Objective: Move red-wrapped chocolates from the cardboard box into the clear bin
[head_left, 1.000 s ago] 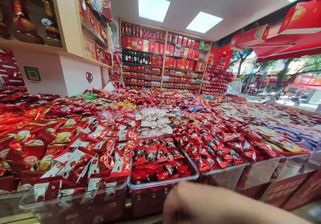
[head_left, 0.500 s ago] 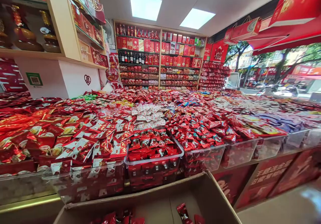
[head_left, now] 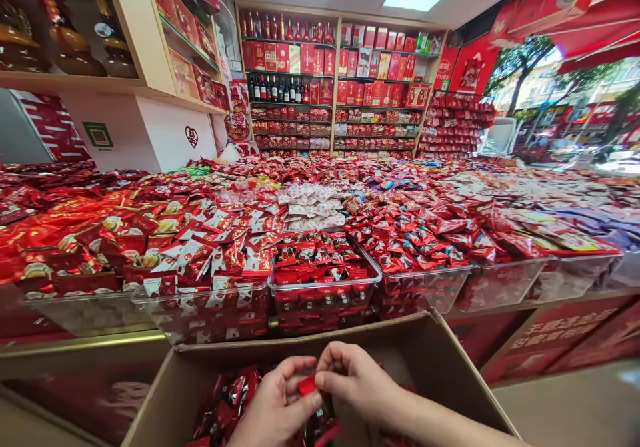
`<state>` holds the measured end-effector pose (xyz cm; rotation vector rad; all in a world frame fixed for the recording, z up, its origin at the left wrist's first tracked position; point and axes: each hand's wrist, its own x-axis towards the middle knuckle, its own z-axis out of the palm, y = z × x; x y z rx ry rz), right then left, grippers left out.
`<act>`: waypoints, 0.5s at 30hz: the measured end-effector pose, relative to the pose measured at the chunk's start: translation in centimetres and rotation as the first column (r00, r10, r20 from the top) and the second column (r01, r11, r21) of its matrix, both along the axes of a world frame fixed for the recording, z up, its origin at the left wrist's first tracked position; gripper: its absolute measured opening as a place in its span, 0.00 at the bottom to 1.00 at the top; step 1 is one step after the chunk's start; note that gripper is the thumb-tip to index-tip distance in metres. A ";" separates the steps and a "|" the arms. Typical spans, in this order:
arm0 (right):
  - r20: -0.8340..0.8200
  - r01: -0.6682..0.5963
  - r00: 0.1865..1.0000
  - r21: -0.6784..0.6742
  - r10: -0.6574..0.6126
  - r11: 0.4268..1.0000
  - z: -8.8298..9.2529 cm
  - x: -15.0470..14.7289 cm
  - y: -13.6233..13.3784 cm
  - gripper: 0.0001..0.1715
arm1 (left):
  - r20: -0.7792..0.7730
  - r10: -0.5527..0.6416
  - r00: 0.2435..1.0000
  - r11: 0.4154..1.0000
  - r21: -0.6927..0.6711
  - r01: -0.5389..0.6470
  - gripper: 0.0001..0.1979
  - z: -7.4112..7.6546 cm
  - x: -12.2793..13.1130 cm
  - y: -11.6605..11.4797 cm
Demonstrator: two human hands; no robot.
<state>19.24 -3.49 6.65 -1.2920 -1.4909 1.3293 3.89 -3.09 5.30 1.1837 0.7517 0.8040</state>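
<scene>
Over the open cardboard box point(head_left: 417, 350), both hands meet around one small red wrapped sweet point(head_left: 307, 385). My right hand point(head_left: 357, 383), coming from the lower right, pinches its right end between thumb and fingers. On the other side, my left hand point(head_left: 275, 403) has its fingers curled, its thumb and fingertips closed about the sweet's left part. Red wrapped sweets point(head_left: 227, 397) lie in the box beneath and left of the hands; my hands cover part of them. Just beyond the box stands a clear plastic bin point(head_left: 327, 285) filled with similar dark-printed red packets.
More clear bins point(head_left: 425, 290) of packets line the counter on both sides. White packets point(head_left: 313, 207) are piled behind the middle bin. Shelves point(head_left: 336, 87) with bottles and red boxes stand at the back. A wooden cabinet point(head_left: 135, 30) overhangs at upper left.
Both hands have come into view above the box, holding a red sweet between them. The camera has tilted down and turned slightly left, so more of the box shows.
</scene>
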 end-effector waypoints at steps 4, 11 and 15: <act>-0.266 -0.006 0.963 -0.138 -0.032 0.990 2.8 0.2 0.2 0.12 | -0.002 0.090 0.996 0.993 0.073 -0.089 0.24 2.8 0.3 0.0; -0.396 0.120 0.903 -0.135 -0.165 0.984 2.9 0.2 1.3 0.17 | 0.136 0.107 0.985 0.994 -0.036 -0.103 0.26 3.2 1.0 0.0; -0.504 0.058 0.855 -0.141 -0.122 0.988 1.9 0.3 1.1 0.17 | 0.128 0.148 0.981 0.989 -0.010 -0.148 0.26 2.3 1.2 0.1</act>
